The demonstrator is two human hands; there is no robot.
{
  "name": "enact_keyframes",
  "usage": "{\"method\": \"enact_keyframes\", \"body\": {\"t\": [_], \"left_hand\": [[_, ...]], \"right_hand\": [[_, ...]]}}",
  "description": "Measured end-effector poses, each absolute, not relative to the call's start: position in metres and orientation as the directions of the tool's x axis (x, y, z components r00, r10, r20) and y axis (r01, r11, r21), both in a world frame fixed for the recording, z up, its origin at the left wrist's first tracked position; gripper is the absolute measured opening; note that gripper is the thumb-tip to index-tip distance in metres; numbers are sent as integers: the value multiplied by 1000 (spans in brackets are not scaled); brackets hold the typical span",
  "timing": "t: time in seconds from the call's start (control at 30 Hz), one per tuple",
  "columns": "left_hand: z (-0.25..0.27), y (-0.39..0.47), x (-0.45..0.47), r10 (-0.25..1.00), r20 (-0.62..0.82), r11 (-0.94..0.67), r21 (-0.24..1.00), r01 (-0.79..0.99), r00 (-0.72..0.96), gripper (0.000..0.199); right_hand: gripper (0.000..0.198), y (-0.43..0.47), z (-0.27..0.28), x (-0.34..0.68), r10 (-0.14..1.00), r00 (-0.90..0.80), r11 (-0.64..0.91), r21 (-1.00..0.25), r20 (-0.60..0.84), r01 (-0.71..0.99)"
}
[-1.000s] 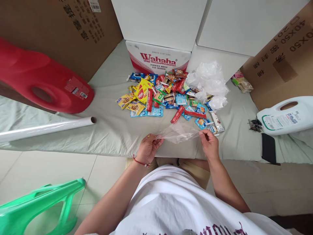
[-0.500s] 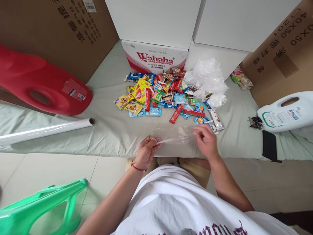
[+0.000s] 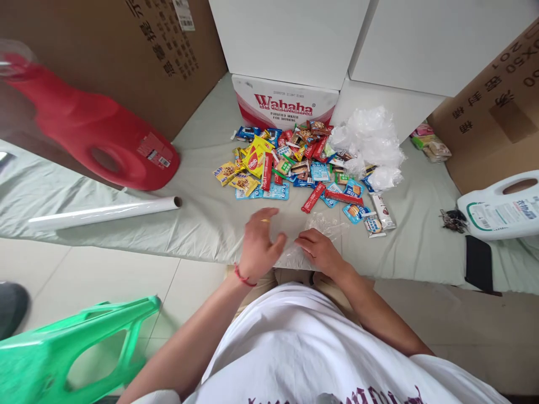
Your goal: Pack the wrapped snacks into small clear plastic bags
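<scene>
A clear plastic bag [image 3: 326, 223] lies nearly flat on the cloth near the front edge. My right hand [image 3: 323, 253] is over it, with fingers bent together and pinching the film. Left of the bag, my left hand [image 3: 260, 241] hovers with thumb and fingers apart, slightly blurred, and nothing shows in it. Beyond the hands, small wrapped snacks are heaped up, among them yellow cookie packets [image 3: 246, 183], red bars [image 3: 313, 197], blue packets [image 3: 275, 191] and a white bar [image 3: 382, 210]. A pile of crumpled clear bags [image 3: 370, 140] rests at the heap's right.
A white tube roll [image 3: 109, 213] and a red jug [image 3: 126, 151] lie on the left. The Wahaha carton [image 3: 284, 104] stands behind the snacks. On the right are a white jug [image 3: 503, 207], keys [image 3: 453, 221] and a black phone [image 3: 479, 262]. A green stool [image 3: 80, 331] stands on the floor.
My left hand has let go of the plastic bag and opened. My right hand has moved left and down onto the bag, which now lies on the cloth. The view has shifted left.
</scene>
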State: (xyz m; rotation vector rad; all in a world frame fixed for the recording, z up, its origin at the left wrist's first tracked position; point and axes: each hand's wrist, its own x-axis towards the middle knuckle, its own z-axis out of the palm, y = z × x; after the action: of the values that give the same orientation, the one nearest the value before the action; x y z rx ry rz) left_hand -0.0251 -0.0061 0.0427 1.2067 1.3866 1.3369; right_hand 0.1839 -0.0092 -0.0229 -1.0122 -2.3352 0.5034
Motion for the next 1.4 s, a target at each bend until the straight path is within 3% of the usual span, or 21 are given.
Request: {"method": "enact_keyframes", "body": {"t": [0.1,0.17,0.3,0.37,0.53,0.67,0.8,0.9,1.0,1.1,1.17,1.27,1.4], "left_hand": [[38,11,-6,982,-165,168,986,-19,90,46],[26,13,3,948,-239,241,970,16,211,42],[3,6,7,910,-228,161,964,211,346,18],[-2,5,6,915,-256,193,957,218,313,25],[-2,11,-4,967,-255,256,962,97,-22,26],[-9,8,-20,956,-240,259,960,102,-167,25],[-18,-9,-31,945,-249,290,939,188,-212,26],[-17,-22,-30,951,-229,282,921,270,-210,27],[-8,-30,-21,959,-211,264,911,317,-190,31],[1,-35,-11,968,-186,235,909,345,-169,35],[4,-38,-9,973,-174,217,910,352,-150,37],[-1,-47,-15,979,-183,205,892,403,-94,37],[-11,-63,-33,976,-202,213,799,562,-84,28]], "right_hand": [[32,-19,-20,187,785,-480,616,-570,392,543],[30,-24,-19,195,823,-388,568,-593,415,571],[26,-34,-19,215,873,-248,472,-601,419,645],[26,-40,-19,224,874,-223,460,-590,431,664],[29,-61,-20,242,863,-148,431,-554,482,712],[32,-89,-27,253,905,-186,388,-567,382,727],[25,-112,-17,260,951,-250,301,-713,179,634],[15,-107,4,266,983,-32,160,-770,178,618],[36,-88,20,263,963,73,128,-681,259,721],[68,-69,18,247,977,-79,182,-573,201,799],[59,-60,9,235,979,-103,186,-561,176,806],[25,-53,-5,226,983,35,101,-684,183,723],[23,-46,-11,227,984,176,-49,-913,26,405]]}}
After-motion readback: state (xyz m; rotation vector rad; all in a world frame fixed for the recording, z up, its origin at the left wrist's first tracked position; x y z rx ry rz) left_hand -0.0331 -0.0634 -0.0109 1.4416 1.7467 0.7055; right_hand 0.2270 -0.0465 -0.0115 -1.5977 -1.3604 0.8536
